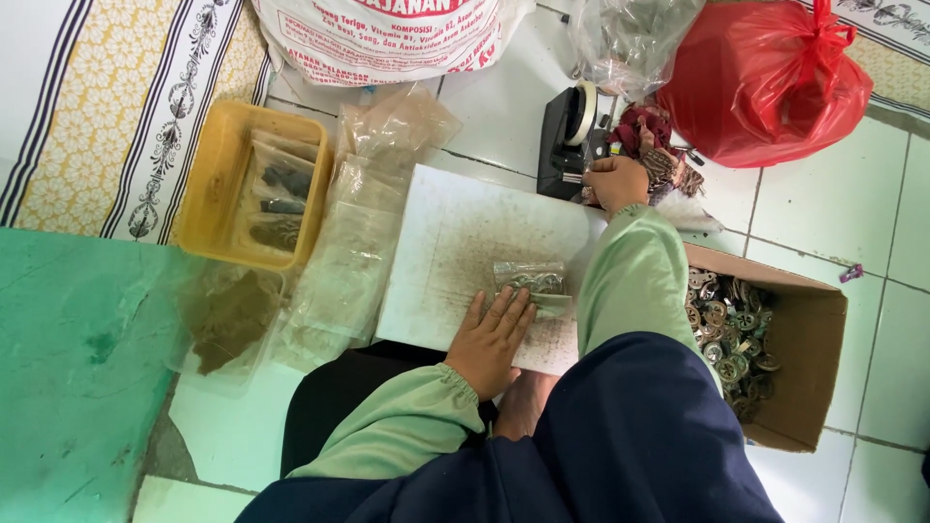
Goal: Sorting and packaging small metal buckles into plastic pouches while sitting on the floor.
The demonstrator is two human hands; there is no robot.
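Clear plastic lay under the left hand, whose fingers were spread flat and pressed down on the near end of a small filled packet. That packet sat on a white board, close to the board's right edge and a little toward its near edge. The right hand was beyond the board's far right corner, at the front of a black tape dispenser; its fingers were curled over, and whether they pinched tape or only touched the dispenser could not be told.

To do the pressing well, I judge the palm should hold the packet flat and steady so the folded mouth does not spring open while a strip of tape is drawn.

Left of the board lay a heap of empty clear bags, and past them a yellow tub with more filled packets. Right of the knee stood a cardboard box of small round metal pieces. A red bag, a clear sack and a printed white sack stood at the far side on the tiled floor.

What the packet held was hard to make out, something small and greyish. The green sleeve hid part of the box, and the sacks were cut off by the top edge.
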